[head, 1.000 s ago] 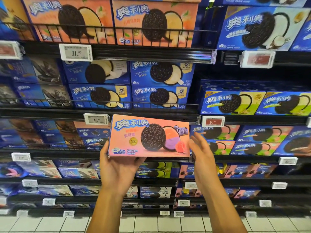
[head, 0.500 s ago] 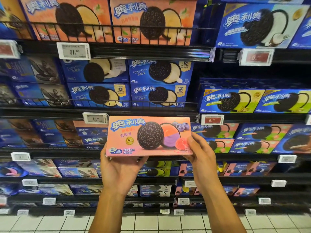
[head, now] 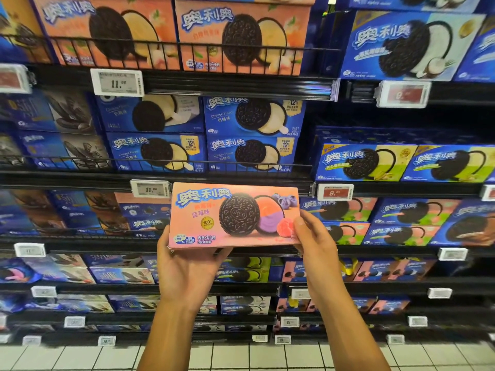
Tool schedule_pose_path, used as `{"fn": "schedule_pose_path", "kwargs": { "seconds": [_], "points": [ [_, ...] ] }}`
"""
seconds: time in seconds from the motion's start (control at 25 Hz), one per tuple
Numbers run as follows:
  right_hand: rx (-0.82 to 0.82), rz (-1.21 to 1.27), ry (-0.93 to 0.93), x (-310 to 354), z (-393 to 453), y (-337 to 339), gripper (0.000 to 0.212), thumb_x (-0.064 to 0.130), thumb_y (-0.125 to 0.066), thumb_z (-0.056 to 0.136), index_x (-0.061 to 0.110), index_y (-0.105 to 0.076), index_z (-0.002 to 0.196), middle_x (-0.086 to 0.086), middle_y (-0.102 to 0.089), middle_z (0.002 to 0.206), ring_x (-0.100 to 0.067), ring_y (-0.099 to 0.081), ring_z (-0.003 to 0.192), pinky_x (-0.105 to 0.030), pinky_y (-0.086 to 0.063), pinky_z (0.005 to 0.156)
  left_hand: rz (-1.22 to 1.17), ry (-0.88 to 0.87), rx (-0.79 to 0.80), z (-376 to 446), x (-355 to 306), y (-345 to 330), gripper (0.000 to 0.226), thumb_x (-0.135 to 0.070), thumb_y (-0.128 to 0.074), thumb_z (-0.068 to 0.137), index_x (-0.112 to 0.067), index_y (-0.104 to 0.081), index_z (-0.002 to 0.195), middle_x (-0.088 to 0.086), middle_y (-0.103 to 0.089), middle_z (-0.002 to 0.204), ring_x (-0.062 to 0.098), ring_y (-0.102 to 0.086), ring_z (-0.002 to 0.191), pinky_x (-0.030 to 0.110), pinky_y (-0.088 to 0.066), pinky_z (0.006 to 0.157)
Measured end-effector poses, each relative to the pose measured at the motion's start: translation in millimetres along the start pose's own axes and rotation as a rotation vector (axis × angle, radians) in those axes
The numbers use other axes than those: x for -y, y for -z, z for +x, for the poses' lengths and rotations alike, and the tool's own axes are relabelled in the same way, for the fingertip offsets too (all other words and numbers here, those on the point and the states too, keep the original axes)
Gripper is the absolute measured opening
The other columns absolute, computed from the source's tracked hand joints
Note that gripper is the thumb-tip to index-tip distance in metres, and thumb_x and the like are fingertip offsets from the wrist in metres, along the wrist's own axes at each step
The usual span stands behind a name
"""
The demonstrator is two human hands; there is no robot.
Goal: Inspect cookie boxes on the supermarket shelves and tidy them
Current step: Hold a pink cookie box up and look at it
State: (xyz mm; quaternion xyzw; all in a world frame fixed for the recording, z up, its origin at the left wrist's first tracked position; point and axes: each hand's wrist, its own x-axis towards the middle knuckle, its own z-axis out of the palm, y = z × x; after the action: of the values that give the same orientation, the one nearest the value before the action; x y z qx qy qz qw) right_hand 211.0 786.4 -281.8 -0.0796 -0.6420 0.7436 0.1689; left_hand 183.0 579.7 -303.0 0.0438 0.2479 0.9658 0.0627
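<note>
Two hands, one pink Oreo box before the shelves.
Right hand, apart a second ago, now pinches the box's right end; left hand cups its lower-left corner, fingers curled behind.

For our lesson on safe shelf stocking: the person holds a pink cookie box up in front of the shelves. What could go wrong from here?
1. The pink box is held only at its two lower corners, by the left hand and right hand; it might slip and fall.
2. Pushed in carelessly, it might catch the price tag just beside its top-left corner.
</note>
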Motion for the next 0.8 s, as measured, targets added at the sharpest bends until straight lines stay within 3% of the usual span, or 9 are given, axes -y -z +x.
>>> {"fn": "schedule_pose_path", "kwargs": {
  "seconds": [0.16,0.36,0.44,0.52,0.64,0.8],
  "points": [
    [-0.015,-0.125,0.083,12,-13,-11,0.033,0.032,-0.064,0.095,0.041,-0.056,0.126,0.028,-0.058,0.125,0.014,-0.054,0.112,-0.004,-0.044,0.084,0.205,-0.111,0.003,-3,0,-12,0.047,-0.050,-0.038,0.098,-0.024,-0.068,0.123,0.011,-0.063,0.133,0.026,-0.063,0.117,0.054,-0.043,0.105],
    [0.259,-0.051,0.083,20,-27,-37,0.050,0.056,-0.060,0.089,0.036,-0.059,0.134,0.015,-0.063,0.134,0.005,-0.056,0.123,-0.019,-0.045,0.104,0.578,-0.224,0.058,-16,23,-38,0.057,-0.053,-0.052,0.087,-0.019,-0.058,0.132,0.010,-0.064,0.130,0.027,-0.059,0.121,0.040,-0.049,0.100],
    [0.314,-0.051,0.082,21,-28,-38,0.035,0.058,-0.050,0.091,0.046,-0.066,0.120,0.016,-0.070,0.120,-0.001,-0.062,0.114,-0.023,-0.049,0.101,0.736,-0.255,0.101,-21,32,-44,0.061,-0.050,-0.053,0.087,-0.019,-0.051,0.139,0.008,-0.060,0.136,0.028,-0.054,0.128,0.046,-0.043,0.108],
    [0.326,-0.016,0.089,20,-28,-34,0.034,0.061,-0.048,0.093,0.045,-0.066,0.117,0.012,-0.072,0.117,-0.008,-0.065,0.112,-0.026,-0.051,0.099,0.851,-0.250,0.179,-22,35,-46,0.068,-0.049,-0.055,0.089,-0.019,-0.041,0.147,0.003,-0.052,0.146,0.023,-0.047,0.136,0.048,-0.036,0.114],
    [0.279,0.125,0.039,15,-25,-27,0.063,0.063,-0.061,0.083,0.025,-0.060,0.133,0.000,-0.069,0.127,-0.021,-0.063,0.121,-0.041,-0.050,0.104,0.899,-0.220,0.266,-23,36,-46,0.080,-0.065,-0.051,0.089,-0.023,-0.029,0.154,-0.006,-0.038,0.157,0.015,-0.032,0.145,0.046,-0.029,0.118],
    [0.299,0.230,-0.016,10,-22,-19,0.077,0.065,-0.074,0.074,0.018,-0.060,0.133,-0.007,-0.067,0.131,-0.024,-0.063,0.122,-0.041,-0.051,0.101,0.943,-0.225,0.256,-22,39,-41,0.052,-0.057,-0.030,0.097,-0.043,-0.038,0.147,-0.012,-0.034,0.158,0.012,-0.025,0.148,0.047,-0.020,0.121]
  ]
}}
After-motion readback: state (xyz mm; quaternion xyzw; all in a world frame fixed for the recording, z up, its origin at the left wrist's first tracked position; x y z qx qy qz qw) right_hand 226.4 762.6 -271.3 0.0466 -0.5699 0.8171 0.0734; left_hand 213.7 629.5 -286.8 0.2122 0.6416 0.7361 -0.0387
